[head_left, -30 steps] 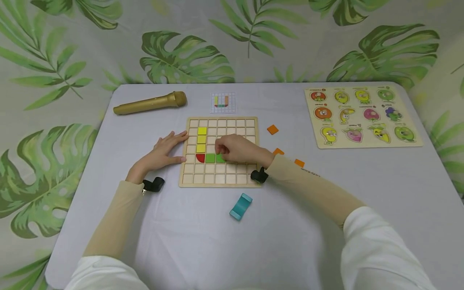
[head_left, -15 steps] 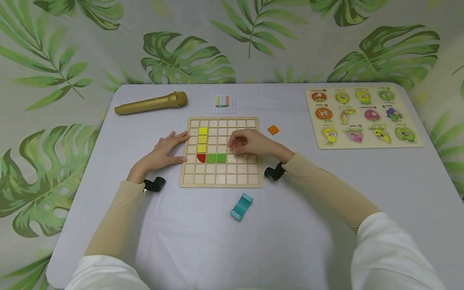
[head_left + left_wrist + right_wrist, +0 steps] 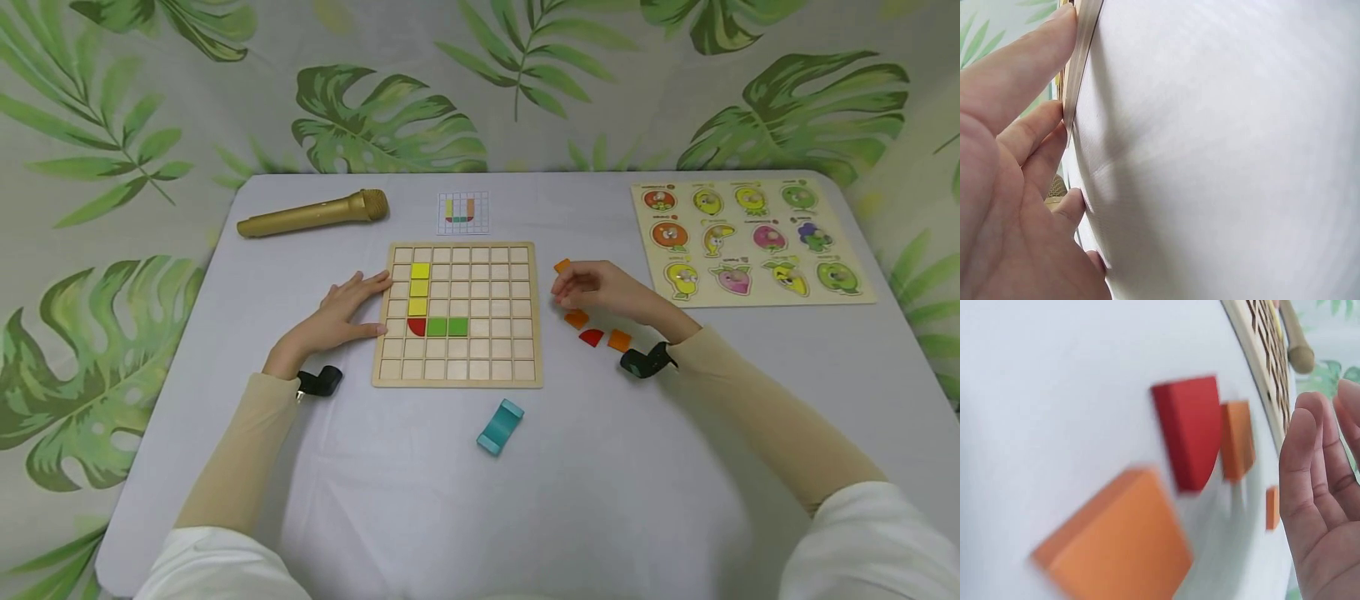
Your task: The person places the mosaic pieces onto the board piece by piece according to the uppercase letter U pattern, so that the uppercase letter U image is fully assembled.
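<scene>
At the far left of the table [image 3: 570, 500], you have a gold microphone [image 3: 311, 214], lying on its side with its mesh head toward the right; your two wrist views catch part of it too. At your far right lies the fruit puzzle [image 3: 752, 242], a pale wooden board set a little askew, with its twelve pieces in three rows of four; you can pick out a banana and purple grapes, but the printed words are too small to read. Nearer you, a teal block [image 3: 500, 427] lies aslant. Behind the white-covered table you see a backdrop [image 3: 480, 92] of green leaves on white
</scene>
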